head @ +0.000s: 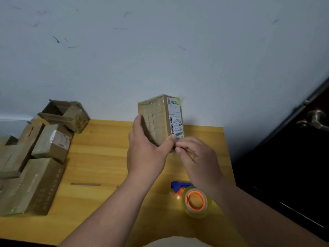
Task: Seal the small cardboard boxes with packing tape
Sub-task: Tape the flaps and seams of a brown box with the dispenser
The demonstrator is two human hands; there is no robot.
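Both hands hold a small cardboard box upright above the table: left hand grips its side, right hand pinches its lower corner; tape roll lies below the right wrist

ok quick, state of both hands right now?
Left hand: holds the small cardboard box up off the table, fingers wrapped round its side.
Right hand: fingertips pinch at the box's lower corner; what they pinch cannot be told.
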